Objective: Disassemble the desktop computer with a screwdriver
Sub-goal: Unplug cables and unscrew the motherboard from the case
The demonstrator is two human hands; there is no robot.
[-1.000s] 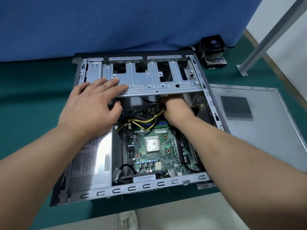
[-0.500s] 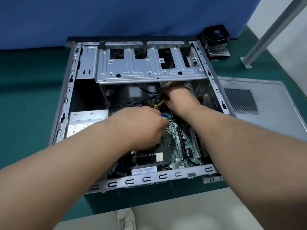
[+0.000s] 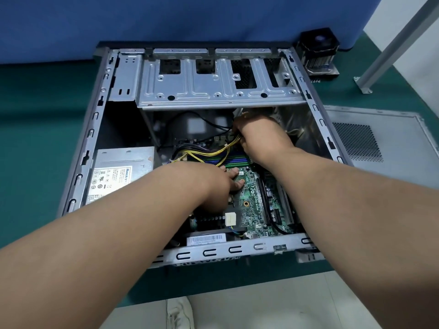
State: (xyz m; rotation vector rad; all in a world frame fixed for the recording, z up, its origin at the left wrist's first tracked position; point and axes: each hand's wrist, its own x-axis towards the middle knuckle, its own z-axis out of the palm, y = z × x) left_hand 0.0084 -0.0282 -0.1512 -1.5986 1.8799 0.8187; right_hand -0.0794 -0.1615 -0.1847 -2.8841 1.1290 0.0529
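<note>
reaching into open computer case, left hand flat on motherboard, right hand pinching yellow cables (fingertips hidden)

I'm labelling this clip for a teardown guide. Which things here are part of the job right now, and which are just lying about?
In the job: the open computer case, motherboard, yellow cable bundle that the right hand grips, left hand resting on the board.

Lying about: side panel, CPU cooler, shoe.
</note>
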